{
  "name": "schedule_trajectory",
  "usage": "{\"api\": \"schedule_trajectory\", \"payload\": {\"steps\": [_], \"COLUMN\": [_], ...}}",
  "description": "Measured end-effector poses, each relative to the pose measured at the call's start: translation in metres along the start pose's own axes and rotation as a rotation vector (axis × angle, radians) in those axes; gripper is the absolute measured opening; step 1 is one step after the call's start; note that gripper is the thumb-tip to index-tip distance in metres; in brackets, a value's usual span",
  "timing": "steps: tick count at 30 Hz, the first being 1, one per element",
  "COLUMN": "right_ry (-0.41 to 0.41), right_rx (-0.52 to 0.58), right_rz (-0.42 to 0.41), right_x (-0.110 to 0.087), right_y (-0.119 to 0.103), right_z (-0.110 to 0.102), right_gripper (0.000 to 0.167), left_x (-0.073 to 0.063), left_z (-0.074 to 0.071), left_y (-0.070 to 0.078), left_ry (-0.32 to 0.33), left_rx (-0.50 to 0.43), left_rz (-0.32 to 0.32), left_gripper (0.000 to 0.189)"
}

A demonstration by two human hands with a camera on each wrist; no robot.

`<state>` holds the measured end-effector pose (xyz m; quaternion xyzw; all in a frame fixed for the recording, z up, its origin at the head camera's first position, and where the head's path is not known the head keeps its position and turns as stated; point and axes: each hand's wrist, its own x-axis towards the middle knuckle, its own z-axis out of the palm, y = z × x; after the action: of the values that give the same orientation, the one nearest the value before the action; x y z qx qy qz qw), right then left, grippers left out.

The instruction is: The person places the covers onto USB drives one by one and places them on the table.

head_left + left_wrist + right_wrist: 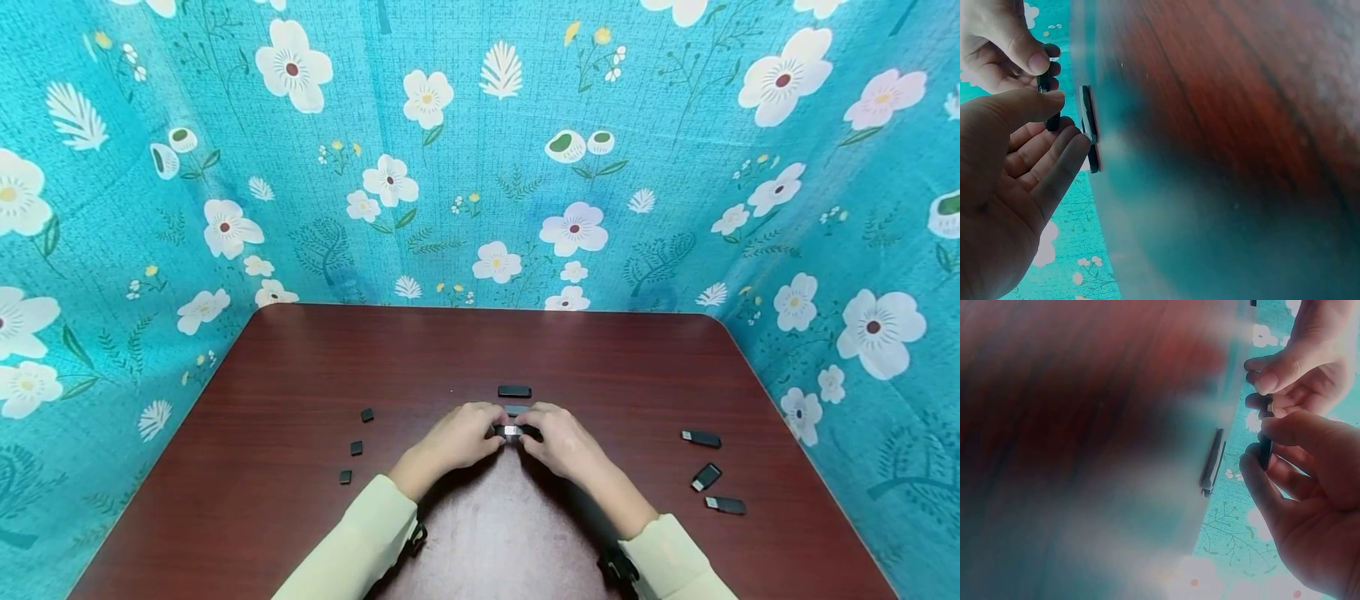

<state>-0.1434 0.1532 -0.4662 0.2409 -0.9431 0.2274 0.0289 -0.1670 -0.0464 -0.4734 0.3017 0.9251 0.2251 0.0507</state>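
Note:
Over the middle of the table, both hands meet at a black USB flash drive, its silver connector showing between them. My right hand pinches the black body between thumb and fingers. From the other side, my left hand pinches a short black end piece that looks like the drive's cap. Fingers cover most of both parts. Just beyond the hands lies a greyish flash drive, partly hidden by the fingertips. Behind it rests a black flash drive, parallel to the table's back edge.
Several small black caps, one of them a square cap, are spaced in a column left of the hands. Toward the right lie uncapped drives, including a tilted drive. A flowered blue cloth hangs around the dark red table.

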Motion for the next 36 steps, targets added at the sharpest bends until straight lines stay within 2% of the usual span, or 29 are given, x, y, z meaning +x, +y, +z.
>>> {"api": "schedule_trajectory", "payload": {"steps": [7,14,18,25,29,36], "right_ry": [-0.008,-0.022,-0.025,0.013,0.023,0.054], "right_rx": [-0.006,0.01,0.003,-0.007,-0.015,-0.031], "right_rz": [0.01,0.071,0.083,0.035,0.011,-0.047], "right_x": [0.0,0.0005,-0.0001,0.0001,0.0007,0.0024], "right_y": [-0.0023,-0.0041,-0.004,-0.0031,-0.0021,-0.0024], "right_z": [0.0006,-0.0011,-0.0014,-0.0009,-0.0009,-0.0007], "right_gripper": [0.021,0.023,0.023,0.022,0.024,0.023], "left_x": [0.0001,0.001,0.0016,0.0039,0.0045,0.0017], "left_z": [-0.0009,-0.0006,0.0,0.0002,-0.0001,-0.0018], "left_y": [0.0032,0.0041,0.0028,0.0013,0.0008,0.0015], "left_ry": [0.007,0.041,0.038,0.027,0.05,0.109], "left_rx": [-0.017,-0.039,-0.073,-0.126,-0.107,-0.018], "left_rz": [0.013,0.035,0.037,-0.015,-0.031,0.039], "left_gripper": [0.013,0.017,0.02,0.017,0.016,0.014]}}
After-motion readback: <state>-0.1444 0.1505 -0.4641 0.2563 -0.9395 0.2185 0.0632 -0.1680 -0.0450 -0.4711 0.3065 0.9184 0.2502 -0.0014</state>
